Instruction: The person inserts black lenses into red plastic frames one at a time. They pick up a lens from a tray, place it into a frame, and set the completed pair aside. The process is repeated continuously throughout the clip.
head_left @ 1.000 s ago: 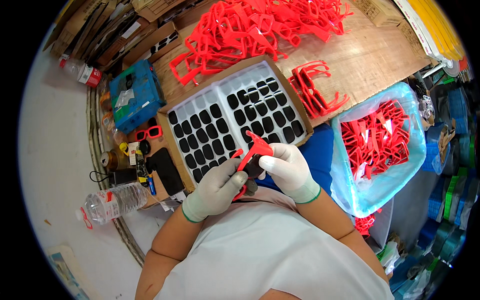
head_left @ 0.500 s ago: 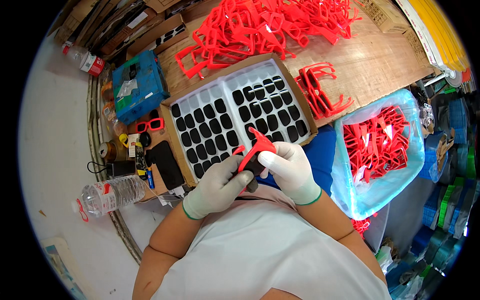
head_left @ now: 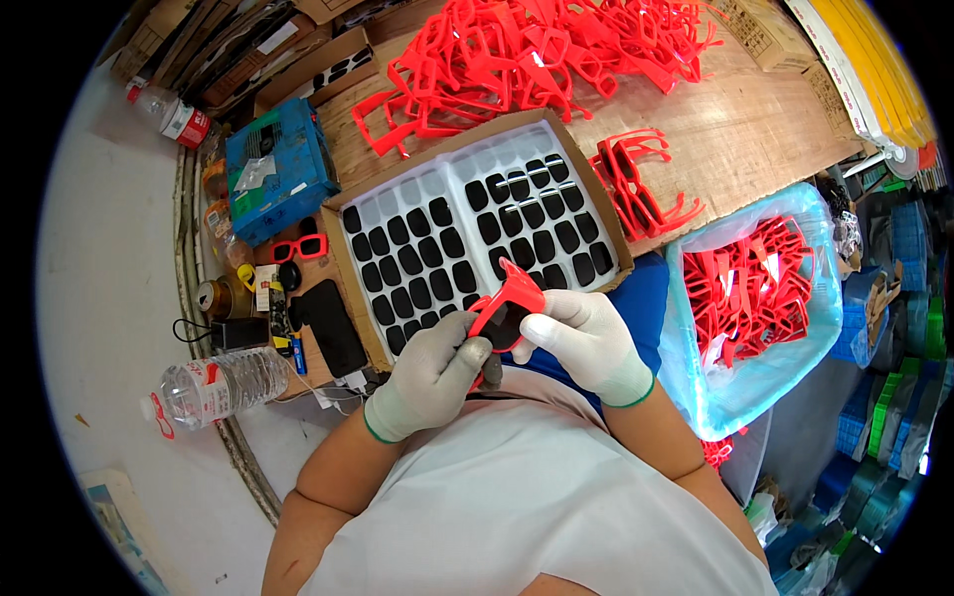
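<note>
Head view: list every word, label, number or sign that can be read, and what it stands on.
Printed wording is located here, not copied.
Large clear bottle, lower left: red print.
Smaller bottle, upper left: red-and-white label.
Yellow-and-white stack, upper right: lettering along its white edge.
Cardboard box, upper right: print too small to read.
Held red glasses: no print visible.

A wooden tabletop [head_left: 760, 124] spans the upper part of the frame, lit with a pale sheen toward the upper right. A whitish surface [head_left: 109, 318], wall or floor unclear, fills the left; grey floor [head_left: 807, 417] shows at right.
</note>
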Tool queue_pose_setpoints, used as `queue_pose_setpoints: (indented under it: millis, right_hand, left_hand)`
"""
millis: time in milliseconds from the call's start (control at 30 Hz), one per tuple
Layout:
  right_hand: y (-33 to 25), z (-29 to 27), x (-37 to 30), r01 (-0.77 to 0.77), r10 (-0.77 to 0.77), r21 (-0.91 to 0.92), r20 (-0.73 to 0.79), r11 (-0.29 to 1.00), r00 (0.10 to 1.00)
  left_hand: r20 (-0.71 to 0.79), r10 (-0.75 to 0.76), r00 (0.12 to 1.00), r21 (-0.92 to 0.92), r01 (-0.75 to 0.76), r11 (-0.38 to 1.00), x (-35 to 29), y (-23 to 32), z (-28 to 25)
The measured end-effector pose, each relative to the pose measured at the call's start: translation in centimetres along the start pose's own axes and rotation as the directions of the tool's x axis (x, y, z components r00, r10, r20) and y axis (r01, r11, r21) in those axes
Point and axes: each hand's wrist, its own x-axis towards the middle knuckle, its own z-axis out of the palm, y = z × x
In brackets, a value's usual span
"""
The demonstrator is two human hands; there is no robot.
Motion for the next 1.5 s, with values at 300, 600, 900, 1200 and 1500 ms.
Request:
queue_pose_setpoints:
  millis: [300,600,900,1200,1500]
  right_hand:
    - [0.3,-0.3,-0.1,-0.007,0.007,0.002,0.033,1.000,0.999]
    - [1.3,0.7,0.0,0.030,-0.044,-0.134,-0.101,0.991,0.994]
    - [1.9,1.3,0.6,0.011,-0.023,-0.091,-0.137,0.996,0.990]
    - [2.7,0.8,0.6,-0.016,0.047,0.281,-0.105,0.960,0.993]
    - [1.7,1.2,0.3,-0.019,0.052,0.463,-0.059,0.886,0.997]
  left_hand:
    - [0.059,-0.052,0.997,-0.171,0.061,0.983,0.2,-0.4,-0.5]
    - [-0.128,0.130,0.983,0.115,-0.115,0.987,0.2,-0.7,1.0]
    - [-0.177,0.207,0.962,0.292,-0.150,0.945,0.3,-1.0,1.6]
    - [0.008,0.045,0.999,0.045,-0.045,0.998,0.4,0.5,0.2]
    - [0.041,-0.068,0.997,-0.133,0.073,0.988,0.9,1.0,0.3]
